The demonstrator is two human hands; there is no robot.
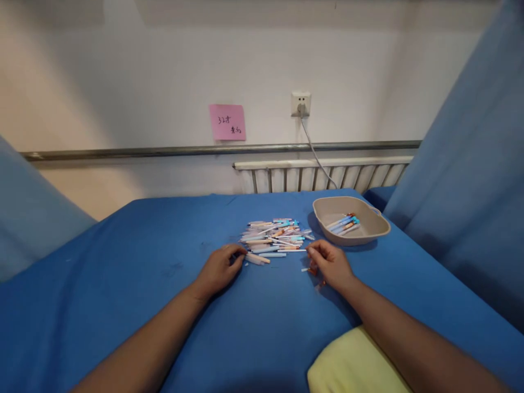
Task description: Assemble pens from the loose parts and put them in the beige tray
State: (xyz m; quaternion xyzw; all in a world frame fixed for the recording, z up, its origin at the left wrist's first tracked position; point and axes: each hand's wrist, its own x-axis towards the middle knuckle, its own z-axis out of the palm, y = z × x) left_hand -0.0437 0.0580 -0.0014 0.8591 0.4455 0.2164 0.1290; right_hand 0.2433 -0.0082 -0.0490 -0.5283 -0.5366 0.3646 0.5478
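Note:
A pile of pens and slim pen parts (272, 237) lies on the blue cloth (135, 273) between my hands. At the pile's front left corner, my left hand (223, 266) has its thumb and fingers closed on the end of a pale pen (256, 260). On the right, my right hand (331, 263) pinches the end of a thin white stick (292, 250) beside the pile. Small orange-brown pieces (311, 271) lie beneath and next to the right hand, partly hidden by it.
A beige basin (370, 226) holding several pens stands behind my right hand. Yellow fabric (354, 365) is at the front. Blue curtains (458, 180) flank the bed; a white rail (278, 164) runs along the wall behind.

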